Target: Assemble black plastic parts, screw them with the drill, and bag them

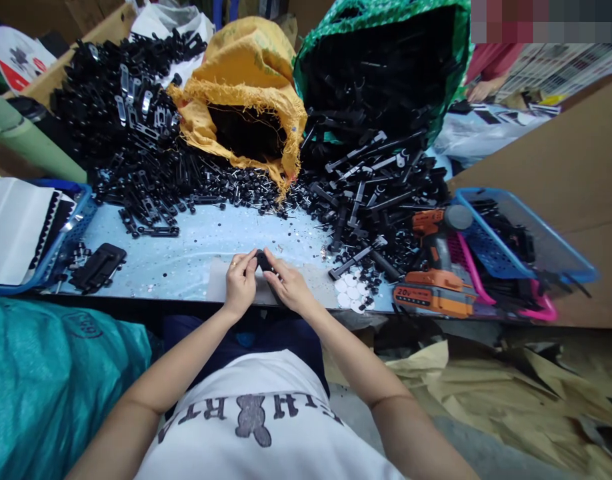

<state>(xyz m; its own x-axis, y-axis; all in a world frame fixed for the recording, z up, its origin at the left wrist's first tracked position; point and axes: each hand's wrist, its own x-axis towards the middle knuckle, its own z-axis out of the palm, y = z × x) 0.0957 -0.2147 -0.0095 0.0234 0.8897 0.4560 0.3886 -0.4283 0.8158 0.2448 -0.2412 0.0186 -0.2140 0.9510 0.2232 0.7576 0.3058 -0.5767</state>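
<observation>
Both hands meet at the near edge of the table. My left hand and my right hand pinch a small black plastic part between their fingertips, just above the table top. A ring shows on a finger of the left hand. Heaps of black plastic parts cover the back of the table, and longer black pieces lie to the right of my hands. Several white discs lie close to my right hand.
An orange cordless drill rests at the table's right edge next to a blue basket. A yellow sack and a green sack stand open behind. A blue tray sits left. Another person's hand shows far right.
</observation>
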